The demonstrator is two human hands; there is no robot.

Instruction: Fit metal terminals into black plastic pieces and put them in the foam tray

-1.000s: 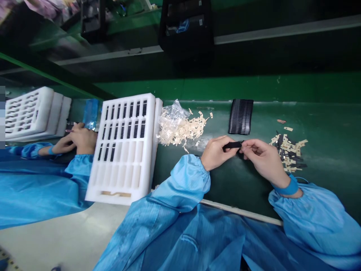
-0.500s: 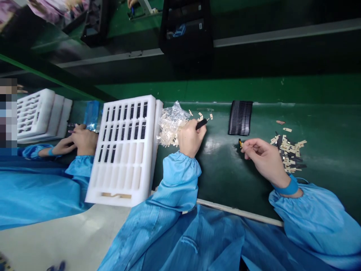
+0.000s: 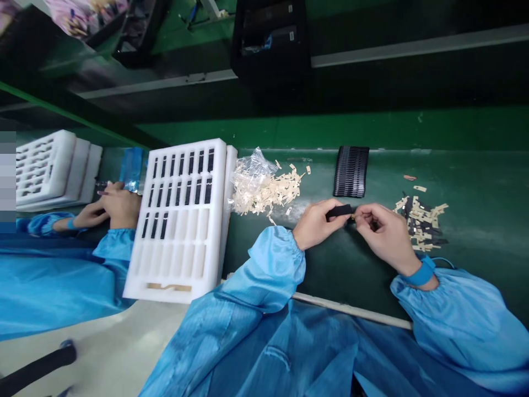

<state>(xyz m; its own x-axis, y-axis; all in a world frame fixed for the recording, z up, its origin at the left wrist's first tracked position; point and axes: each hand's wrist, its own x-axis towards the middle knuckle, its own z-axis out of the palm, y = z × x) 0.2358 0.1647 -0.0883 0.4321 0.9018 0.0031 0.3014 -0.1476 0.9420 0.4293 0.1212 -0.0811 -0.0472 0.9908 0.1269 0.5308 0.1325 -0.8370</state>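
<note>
My left hand [image 3: 314, 225] is closed around a small black rectangular block [image 3: 339, 210], whose end points right. Opposite it, my right hand [image 3: 384, 231] pinches a tiny part with some yellow on it [image 3: 352, 216], mostly hidden by the fingertips. The two hands nearly meet above the green table, and the block's end is at the tiny part; whether they touch I cannot tell. Behind the hands lies a neat row of black slim pieces [image 3: 351, 172]. Right of my right hand is a mixed pile of cream tabs and black strips [image 3: 424, 223].
Cream tabs [image 3: 270, 194] lie heaped beside a clear plastic bag [image 3: 257, 164]. Left of them, a white foam tray [image 3: 188, 270] holds black pieces in its upper rows. A co-worker's hands [image 3: 119, 207] and more foam trays [image 3: 66, 171] are at far left.
My left hand has moved right from the cream tabs to my right hand, carrying the black block. My right hand has stayed nearly in place with its tiny part.
</note>
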